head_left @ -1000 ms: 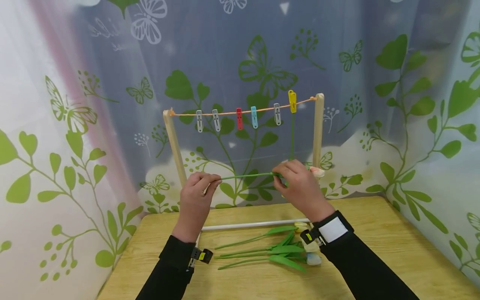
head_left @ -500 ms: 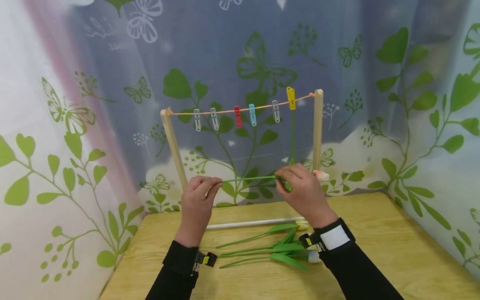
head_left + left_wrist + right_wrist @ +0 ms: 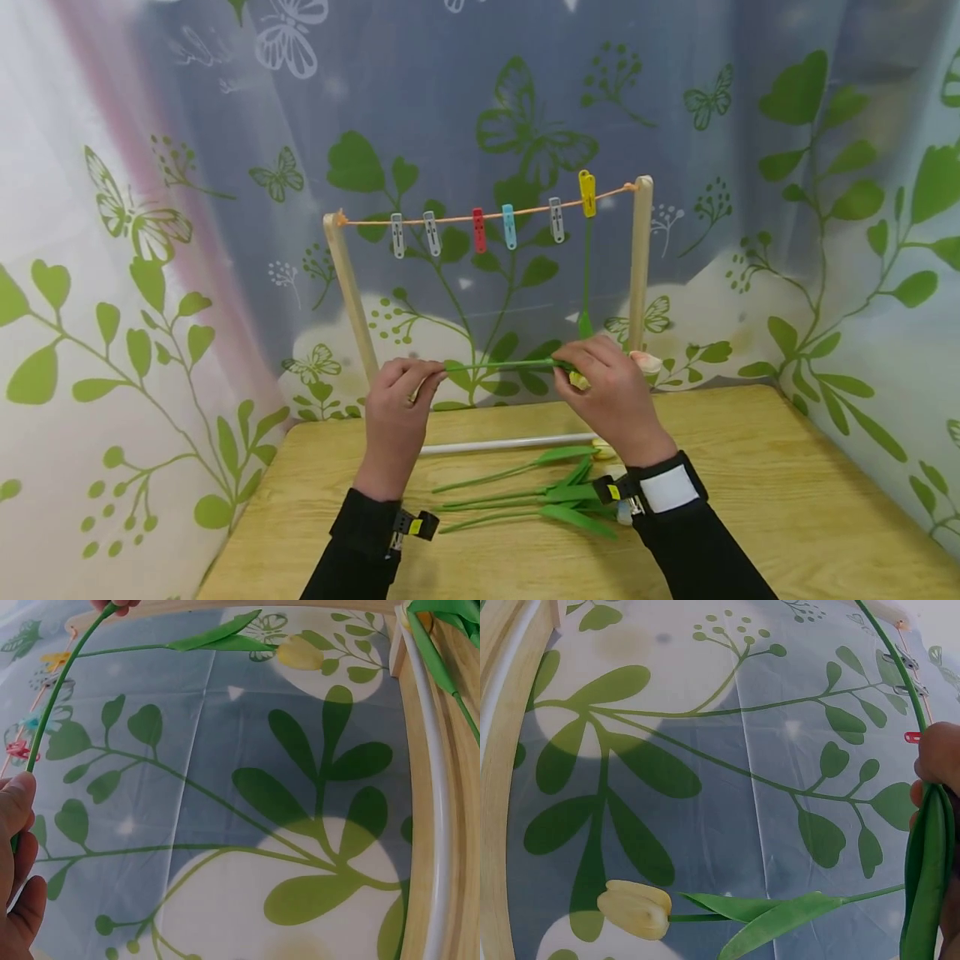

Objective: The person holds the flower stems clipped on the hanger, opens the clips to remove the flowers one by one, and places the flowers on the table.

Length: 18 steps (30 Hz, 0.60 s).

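Note:
Both hands hold one artificial tulip sideways in front of the rack. My left hand (image 3: pixel 397 408) pinches the end of its green stem (image 3: pixel 498 365). My right hand (image 3: pixel 611 400) grips it near the leaves (image 3: pixel 926 870), and its pale pink blossom (image 3: pixel 645 362) shows beyond the knuckles. Behind the right hand, a yellow tulip (image 3: pixel 635 910) hangs head down from a yellow clothespin (image 3: pixel 587 193) on the orange string (image 3: pixel 450 220). The right hand partly hides that tulip in the head view.
Red (image 3: pixel 479 230), blue (image 3: pixel 509 227) and several grey clothespins hang along the string between two wooden posts (image 3: pixel 640 267). A white rod (image 3: pixel 510 444) crosses the rack's base. Several more tulips (image 3: pixel 573 495) lie on the wooden table (image 3: pixel 300 500), their blossoms partly behind the right wrist.
Both hands, still holding the tulip stretched between them, have come slightly lower relative to the string. More of the hanging tulip's leaf now shows above the right hand.

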Motion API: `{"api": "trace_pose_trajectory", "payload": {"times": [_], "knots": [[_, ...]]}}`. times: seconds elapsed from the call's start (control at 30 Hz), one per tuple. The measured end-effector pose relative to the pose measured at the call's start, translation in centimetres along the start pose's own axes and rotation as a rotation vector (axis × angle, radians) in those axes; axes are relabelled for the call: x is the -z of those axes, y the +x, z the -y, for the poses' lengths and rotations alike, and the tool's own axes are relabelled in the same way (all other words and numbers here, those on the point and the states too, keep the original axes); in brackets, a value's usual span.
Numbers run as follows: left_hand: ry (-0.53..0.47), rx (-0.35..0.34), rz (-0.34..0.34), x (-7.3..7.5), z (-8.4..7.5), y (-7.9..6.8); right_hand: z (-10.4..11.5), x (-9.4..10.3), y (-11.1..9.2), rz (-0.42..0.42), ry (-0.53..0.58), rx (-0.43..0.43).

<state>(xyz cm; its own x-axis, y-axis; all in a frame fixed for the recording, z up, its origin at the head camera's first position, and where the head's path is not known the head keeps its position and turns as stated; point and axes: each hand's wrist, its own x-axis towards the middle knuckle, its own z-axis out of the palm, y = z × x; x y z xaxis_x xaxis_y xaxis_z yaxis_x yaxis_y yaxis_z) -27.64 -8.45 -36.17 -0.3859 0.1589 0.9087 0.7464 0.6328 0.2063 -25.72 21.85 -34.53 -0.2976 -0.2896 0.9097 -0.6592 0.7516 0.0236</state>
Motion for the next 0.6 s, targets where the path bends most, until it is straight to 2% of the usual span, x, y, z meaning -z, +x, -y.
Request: {"api": "trace_pose_trajectory", "payload": {"times": [0.23,0.6], "knots": [[0.002,-0.018,-0.031,-0.2,0.1,-0.2,-0.1,-0.2,-0.3,-0.06,0.037,0.049],[0.02,-0.017,-0.026,-0.4,0.2,-1.1,0.4,-0.1,-1.0,-0.023,0.057,0.004]]}}
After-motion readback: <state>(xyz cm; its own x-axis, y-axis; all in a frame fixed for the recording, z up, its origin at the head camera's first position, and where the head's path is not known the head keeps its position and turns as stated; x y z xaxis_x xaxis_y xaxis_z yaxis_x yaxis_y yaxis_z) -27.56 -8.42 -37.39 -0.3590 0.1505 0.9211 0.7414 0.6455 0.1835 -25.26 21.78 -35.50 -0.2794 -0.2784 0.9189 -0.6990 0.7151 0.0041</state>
